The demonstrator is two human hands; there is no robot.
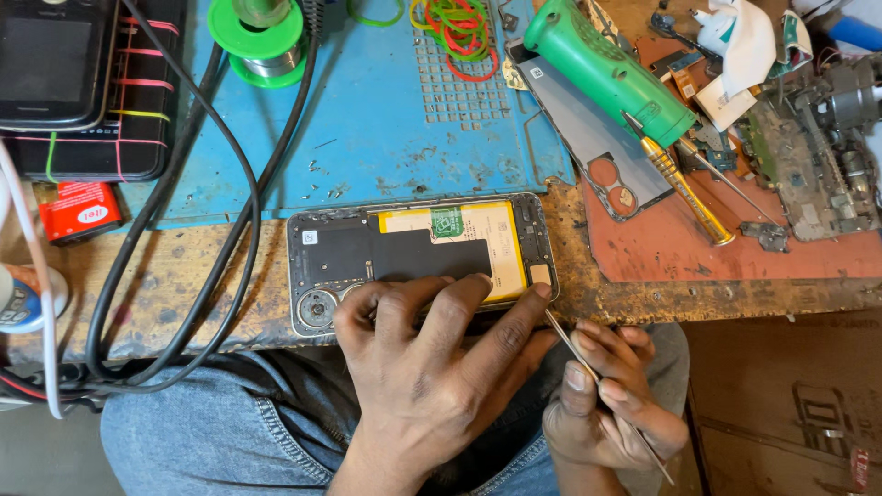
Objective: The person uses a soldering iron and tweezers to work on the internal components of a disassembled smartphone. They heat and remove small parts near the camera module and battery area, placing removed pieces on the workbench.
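An opened phone [413, 239] with its back off lies at the front edge of the wooden bench, showing a yellow battery and black shielding. My left hand [432, 358] rests on its lower edge, fingers over the camera end and thumb at the right corner. My right hand [606, 404], below the bench edge over my lap, pinches a thin metal tool [570, 344]. The tool's tip points up toward the phone's lower right corner, beside my left thumb.
A blue work mat [386, 119] lies behind the phone, with a green solder spool [262, 37] and rubber bands [459, 32]. On the right are a green-handled tool [606, 69], a grey back cover [588, 129], a yellow screwdriver [684, 188] and phone parts [808, 165]. Black cables [230, 184] loop at left.
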